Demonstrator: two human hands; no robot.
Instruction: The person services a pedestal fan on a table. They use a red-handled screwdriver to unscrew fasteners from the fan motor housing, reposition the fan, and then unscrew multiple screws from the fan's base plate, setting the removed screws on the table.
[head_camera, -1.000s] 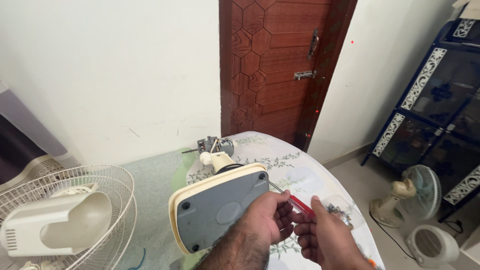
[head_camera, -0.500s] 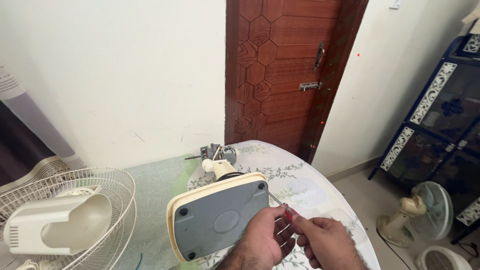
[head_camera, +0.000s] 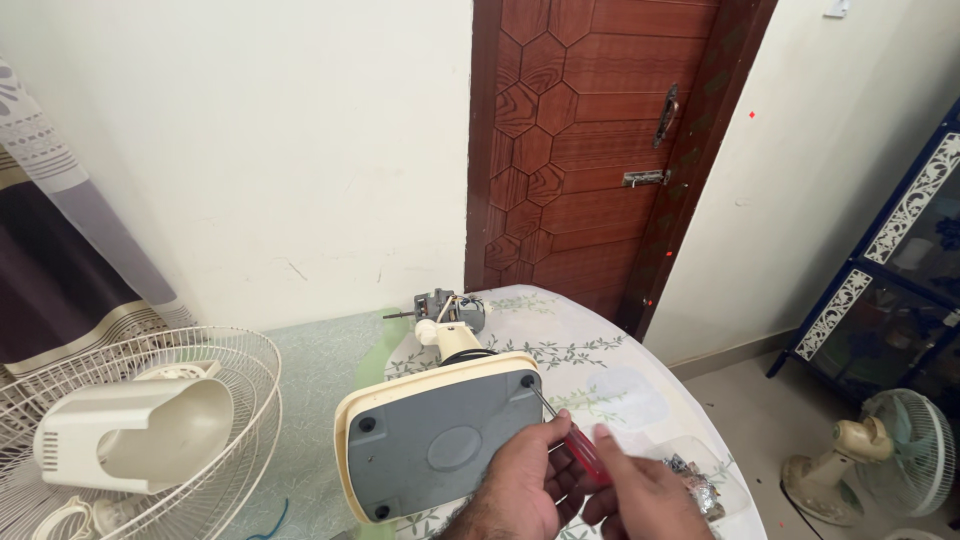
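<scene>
Fan base (head_camera: 440, 445) stood tipped on its edge on the round table (head_camera: 610, 375), grey underside facing the camera, cream rim around it, dark screw recesses at the corners. Left hand (head_camera: 520, 490) curled against the lower right part of the base, fingers bent and steadying it. Right hand (head_camera: 640, 495) closed around the red handle of a screwdriver (head_camera: 572, 440); its thin shaft ran up and left to the screw (head_camera: 526, 381) at the upper right corner, tip at or just touching the recess, though seating could not be confirmed. Judgement: the shaft met the plate at a slant, so bringing it square to the screw and pressing along its axis would keep the tip from slipping, while the left hand braced the base against turning. The bare motor (head_camera: 447, 308) lay just behind the base, near the table's far edge. Small loose parts (head_camera: 690, 475) sat at the right rim, close to the right wrist, with a drop to the floor beyond. A wire fan guard (head_camera: 150, 440) holding a cream motor housing (head_camera: 135, 430) lay to the left, well apart. Open cloth lay between base and right rim.
</scene>
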